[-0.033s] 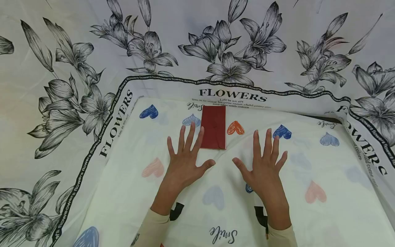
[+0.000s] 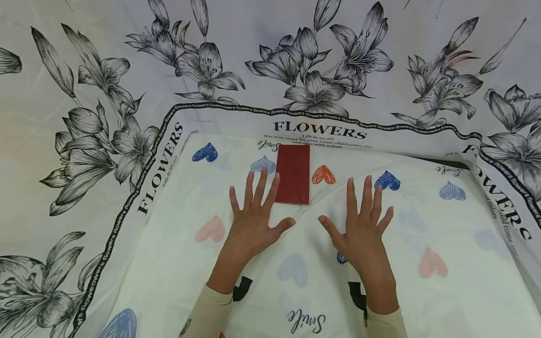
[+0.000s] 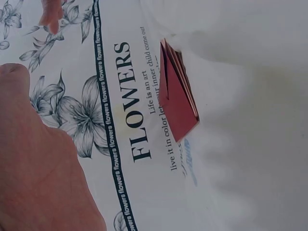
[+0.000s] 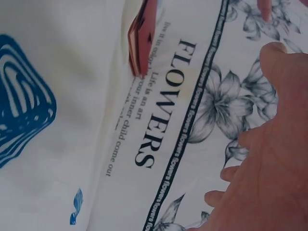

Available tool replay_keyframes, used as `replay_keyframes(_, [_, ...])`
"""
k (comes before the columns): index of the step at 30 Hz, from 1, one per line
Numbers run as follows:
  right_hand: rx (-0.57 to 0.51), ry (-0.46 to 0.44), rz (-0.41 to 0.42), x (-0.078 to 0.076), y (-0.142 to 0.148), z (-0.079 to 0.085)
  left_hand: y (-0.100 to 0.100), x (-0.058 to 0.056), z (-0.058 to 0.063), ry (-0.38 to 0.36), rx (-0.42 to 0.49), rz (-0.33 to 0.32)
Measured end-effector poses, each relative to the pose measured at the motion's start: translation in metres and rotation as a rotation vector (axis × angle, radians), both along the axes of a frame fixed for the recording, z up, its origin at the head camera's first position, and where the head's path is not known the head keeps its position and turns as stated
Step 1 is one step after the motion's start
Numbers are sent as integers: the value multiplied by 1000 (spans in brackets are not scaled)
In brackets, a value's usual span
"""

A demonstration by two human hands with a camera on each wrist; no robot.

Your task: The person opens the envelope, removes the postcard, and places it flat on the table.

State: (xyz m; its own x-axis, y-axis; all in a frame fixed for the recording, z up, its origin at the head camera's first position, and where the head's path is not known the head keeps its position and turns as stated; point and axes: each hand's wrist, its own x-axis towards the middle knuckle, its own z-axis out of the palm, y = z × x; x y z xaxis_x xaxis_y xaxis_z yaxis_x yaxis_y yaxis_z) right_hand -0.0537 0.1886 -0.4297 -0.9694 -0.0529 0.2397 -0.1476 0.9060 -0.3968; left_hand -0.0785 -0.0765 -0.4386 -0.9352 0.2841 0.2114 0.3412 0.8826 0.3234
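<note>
A red paper envelope [image 2: 293, 172] lies near the far edge of the heart-print cloth, its flap seam facing up. Layered edges show along its side in the left wrist view, like several stacked together [image 3: 180, 98]. My left hand [image 2: 253, 220] is spread with straight fingers, and its index fingertip overlaps the envelope's left edge in the head view. To the right, my right hand [image 2: 361, 230] is also spread, fingers pointing away from me. Both hands hold nothing. In the right wrist view the envelope [image 4: 143, 41] is partly cut off at the top.
The pale cloth [image 2: 169, 263] printed with hearts and "Smile" covers the surface under the hands. Beyond it stands a white flower-print sheet [image 2: 253, 28] with a black lettered border. A dark gap [image 2: 444, 163] shows at the cloth's far right edge.
</note>
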Motion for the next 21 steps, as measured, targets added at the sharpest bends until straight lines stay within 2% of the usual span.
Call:
replay_keyframes(8, [-21, -26, 35, -11, -12, -2, -6, 4, 1, -20, 8, 12])
replay_keyframes(21, [3, -63, 65, -27, -28, 3, -20, 4, 2, 0, -1, 42])
